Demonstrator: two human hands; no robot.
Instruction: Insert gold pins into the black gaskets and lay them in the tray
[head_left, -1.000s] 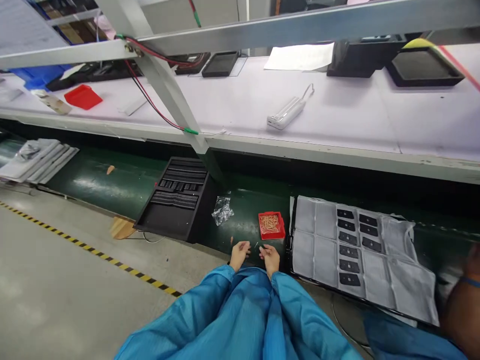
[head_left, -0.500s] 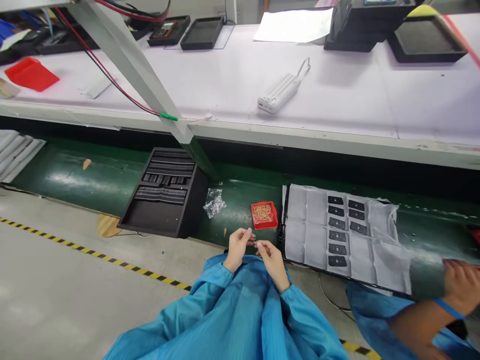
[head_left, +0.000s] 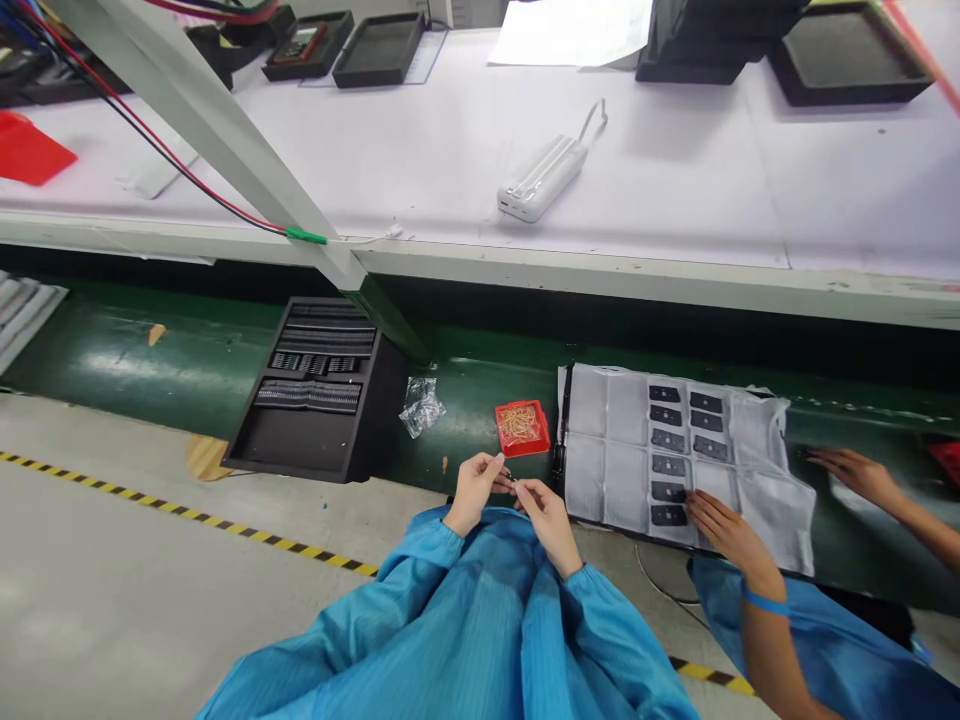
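Your left grip and right grip pinch a tiny part between them, red tray just beyond.

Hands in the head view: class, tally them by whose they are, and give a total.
Wearer's hands: 2, left hand and right hand, fingers pinching a small part.
Other hands: 2, near hand on the white sheet, far hand right of it.
Total: 4
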